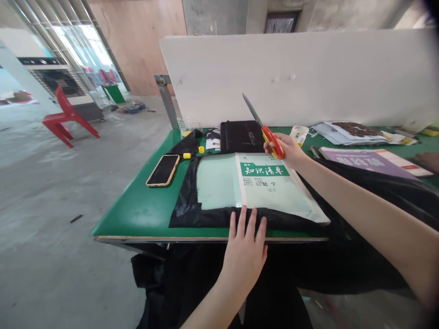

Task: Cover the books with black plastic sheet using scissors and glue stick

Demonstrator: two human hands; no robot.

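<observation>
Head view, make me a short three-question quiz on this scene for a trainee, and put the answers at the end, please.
1. What does the right grip hold?
2. True or false: the phone lies to the right of the pale green book, as the person sees it.
3. The left grip rests on material along the book's near edge. What colour is that material?
A) White
B) Black
C) Purple

Key:
1. Scissors with red and yellow handles.
2. False; it lies to the left.
3. B
</observation>
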